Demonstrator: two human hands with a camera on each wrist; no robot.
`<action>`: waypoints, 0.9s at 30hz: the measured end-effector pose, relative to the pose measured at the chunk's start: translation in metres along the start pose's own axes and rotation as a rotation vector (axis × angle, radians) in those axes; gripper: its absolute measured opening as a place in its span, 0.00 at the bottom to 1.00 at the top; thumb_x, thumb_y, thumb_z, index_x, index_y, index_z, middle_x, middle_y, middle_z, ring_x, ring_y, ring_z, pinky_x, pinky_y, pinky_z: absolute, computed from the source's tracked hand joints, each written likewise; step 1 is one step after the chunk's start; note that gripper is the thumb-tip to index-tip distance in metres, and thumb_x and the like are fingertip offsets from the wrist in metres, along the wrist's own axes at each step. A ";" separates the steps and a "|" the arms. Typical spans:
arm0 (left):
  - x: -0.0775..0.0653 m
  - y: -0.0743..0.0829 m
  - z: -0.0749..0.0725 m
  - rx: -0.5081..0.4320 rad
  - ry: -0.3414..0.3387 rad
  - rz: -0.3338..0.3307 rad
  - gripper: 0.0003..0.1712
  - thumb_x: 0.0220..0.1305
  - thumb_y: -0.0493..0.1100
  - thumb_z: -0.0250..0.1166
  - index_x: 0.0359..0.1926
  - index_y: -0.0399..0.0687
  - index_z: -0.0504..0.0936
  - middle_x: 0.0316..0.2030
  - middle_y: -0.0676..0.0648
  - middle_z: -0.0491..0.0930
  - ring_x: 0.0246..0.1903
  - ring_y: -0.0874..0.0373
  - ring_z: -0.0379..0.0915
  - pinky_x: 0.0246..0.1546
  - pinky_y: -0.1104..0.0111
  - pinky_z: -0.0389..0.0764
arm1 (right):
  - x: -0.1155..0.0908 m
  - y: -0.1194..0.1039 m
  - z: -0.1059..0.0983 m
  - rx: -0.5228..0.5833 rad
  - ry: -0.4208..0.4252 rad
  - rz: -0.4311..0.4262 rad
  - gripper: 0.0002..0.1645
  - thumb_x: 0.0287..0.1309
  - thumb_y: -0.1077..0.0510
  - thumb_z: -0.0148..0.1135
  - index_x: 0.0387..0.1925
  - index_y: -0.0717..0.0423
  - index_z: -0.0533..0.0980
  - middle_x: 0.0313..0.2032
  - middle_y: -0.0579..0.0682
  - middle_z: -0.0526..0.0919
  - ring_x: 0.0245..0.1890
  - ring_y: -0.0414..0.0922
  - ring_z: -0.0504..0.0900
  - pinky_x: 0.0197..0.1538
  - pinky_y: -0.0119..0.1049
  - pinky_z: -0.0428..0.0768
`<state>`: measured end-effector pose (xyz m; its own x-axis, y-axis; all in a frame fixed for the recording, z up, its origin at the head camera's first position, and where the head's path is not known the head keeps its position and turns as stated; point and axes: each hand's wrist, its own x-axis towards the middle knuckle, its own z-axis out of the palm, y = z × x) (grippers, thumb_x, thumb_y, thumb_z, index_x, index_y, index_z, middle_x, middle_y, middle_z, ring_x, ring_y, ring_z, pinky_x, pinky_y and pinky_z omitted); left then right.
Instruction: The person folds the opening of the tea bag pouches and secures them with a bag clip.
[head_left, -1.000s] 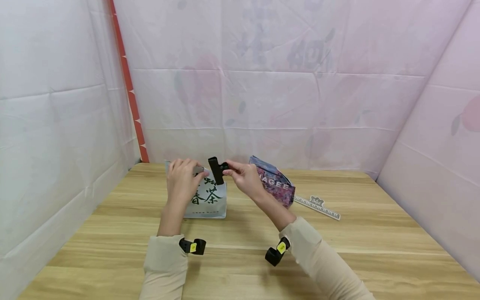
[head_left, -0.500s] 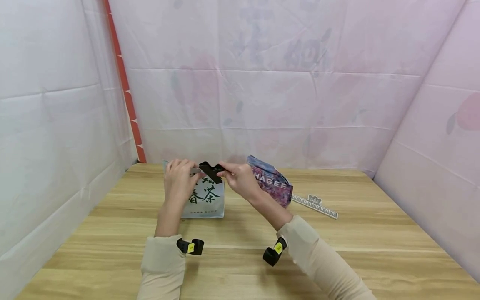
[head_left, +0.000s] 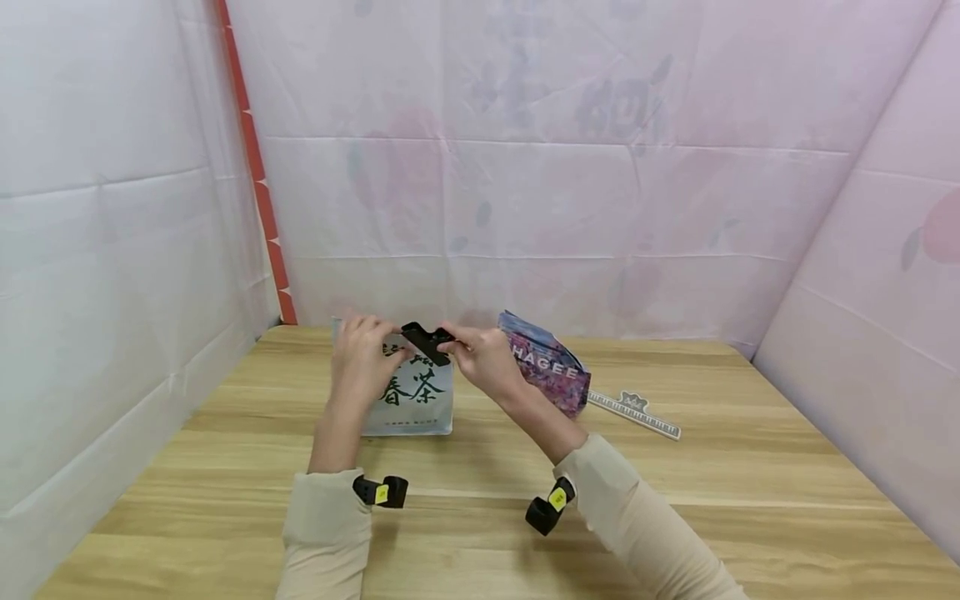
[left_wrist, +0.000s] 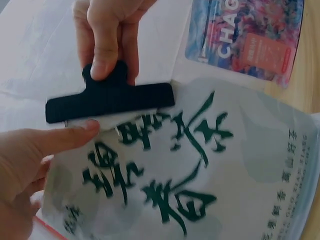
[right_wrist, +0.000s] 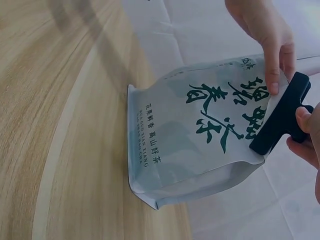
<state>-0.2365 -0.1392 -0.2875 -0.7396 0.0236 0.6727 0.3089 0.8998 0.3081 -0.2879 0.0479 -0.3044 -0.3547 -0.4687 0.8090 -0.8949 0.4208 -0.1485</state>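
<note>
A pale tea bag (head_left: 412, 414) with green characters stands upright at the table's back left. My left hand (head_left: 362, 357) pinches its top edge, thumb in front; the fingers behind are partly hidden. With thumb and fingers my right hand (head_left: 489, 360) grips the handles of a black bulldog clip (head_left: 426, 343). In the left wrist view the clip (left_wrist: 110, 102) lies along the bag's top edge, just above the left thumb. The right wrist view has the clip (right_wrist: 282, 115) across the bag's top; how far its jaws have closed I cannot tell.
A purple and blue patterned bag (head_left: 547, 367) leans behind my right forearm. Beside it on the wooden table (head_left: 465, 517) lies a white clip (head_left: 633, 410) with a ruler-like, keyboard-patterned bar. White cloth walls (head_left: 525, 208) enclose the back and sides.
My right hand has brought the black clip left from beside the tea bag onto its top edge, and the clip has tilted. My left hand stays at the bag's top.
</note>
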 end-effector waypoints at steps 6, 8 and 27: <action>-0.003 -0.029 -0.007 -0.397 -0.041 -0.336 0.46 0.52 0.43 0.70 0.66 0.39 0.53 0.61 0.34 0.58 0.62 0.41 0.50 0.62 0.50 0.48 | 0.003 0.000 0.000 0.030 0.000 0.070 0.16 0.52 0.71 0.62 0.45 0.67 0.78 0.31 0.54 0.84 0.16 0.39 0.78 0.13 0.25 0.55; -0.006 -0.035 -0.009 -0.528 -0.078 -0.422 0.44 0.56 0.41 0.67 0.65 0.39 0.50 0.60 0.33 0.59 0.61 0.41 0.53 0.59 0.50 0.56 | 0.004 0.000 0.000 0.034 -0.002 0.096 0.16 0.52 0.71 0.63 0.45 0.67 0.78 0.32 0.54 0.84 0.18 0.39 0.80 0.13 0.25 0.56; -0.006 -0.034 -0.010 -0.464 -0.161 -0.438 0.30 0.61 0.33 0.60 0.57 0.34 0.53 0.48 0.30 0.67 0.52 0.37 0.63 0.52 0.48 0.64 | 0.021 -0.009 -0.001 -0.079 -0.112 0.084 0.13 0.54 0.69 0.60 0.42 0.65 0.80 0.31 0.52 0.84 0.21 0.40 0.81 0.16 0.25 0.63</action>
<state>-0.2370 -0.1743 -0.2952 -0.9247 -0.2044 0.3213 0.1583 0.5610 0.8126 -0.2871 0.0352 -0.2857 -0.4595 -0.5112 0.7263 -0.8382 0.5200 -0.1642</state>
